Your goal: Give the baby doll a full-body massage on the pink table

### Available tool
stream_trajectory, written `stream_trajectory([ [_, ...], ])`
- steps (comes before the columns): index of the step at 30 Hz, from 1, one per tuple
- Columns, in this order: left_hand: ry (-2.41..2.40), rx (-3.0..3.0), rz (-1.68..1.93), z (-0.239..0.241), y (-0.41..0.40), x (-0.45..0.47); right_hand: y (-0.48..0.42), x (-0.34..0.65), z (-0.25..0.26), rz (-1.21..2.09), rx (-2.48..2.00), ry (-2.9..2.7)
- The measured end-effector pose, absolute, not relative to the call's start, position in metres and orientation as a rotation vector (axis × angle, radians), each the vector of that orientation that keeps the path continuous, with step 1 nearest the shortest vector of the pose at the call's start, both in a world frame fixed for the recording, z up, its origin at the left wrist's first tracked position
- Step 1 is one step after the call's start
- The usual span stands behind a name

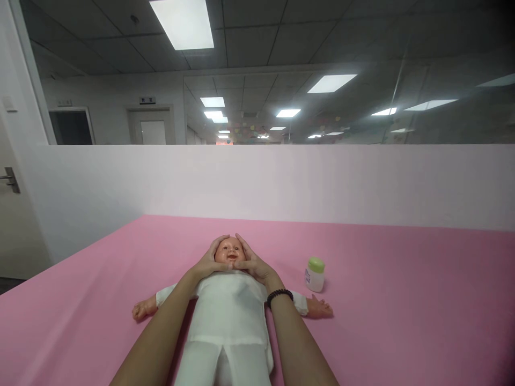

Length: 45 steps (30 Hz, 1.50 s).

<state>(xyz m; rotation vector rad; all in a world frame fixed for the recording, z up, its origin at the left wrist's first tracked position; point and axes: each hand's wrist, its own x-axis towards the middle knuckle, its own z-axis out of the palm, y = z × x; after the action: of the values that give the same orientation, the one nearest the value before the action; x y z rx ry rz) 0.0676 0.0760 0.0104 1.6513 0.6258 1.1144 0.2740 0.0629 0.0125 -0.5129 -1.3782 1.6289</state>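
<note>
A baby doll [231, 311] in white clothes lies on its back on the pink cover, its arms spread out to both sides. My left hand [210, 261] cups the left side of the doll's head, its thumb lying at the chin. On the other side my right hand [257, 264] is wrapped round the head in the same way, fingers along the cheek and crown and thumb at the chin. The two thumbs come close together below the doll's mouth. A dark beaded bracelet [280, 294] circles my right wrist.
A small white jar with a green lid [315, 275] stands upright to the right, beyond the doll's outstretched hand. The pink cover [402, 305] reaches back to a low white wall [306, 182] with glass above it. At far left is a door handle [11, 180].
</note>
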Motion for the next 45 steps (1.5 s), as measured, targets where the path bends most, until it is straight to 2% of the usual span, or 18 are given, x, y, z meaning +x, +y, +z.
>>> stream_trajectory([
  [10, 0.630, 1.652, 1.146, 0.0073, 0.0791, 0.0688, 0.0611, 0.2723, 0.0147, 1.702, -0.532, -1.357],
  [45, 0.619, 1.683, 1.096, 0.0085, 0.0801, 0.0637, 0.0616, 0.2741, 0.0135, 1.601, -0.553, -1.290],
])
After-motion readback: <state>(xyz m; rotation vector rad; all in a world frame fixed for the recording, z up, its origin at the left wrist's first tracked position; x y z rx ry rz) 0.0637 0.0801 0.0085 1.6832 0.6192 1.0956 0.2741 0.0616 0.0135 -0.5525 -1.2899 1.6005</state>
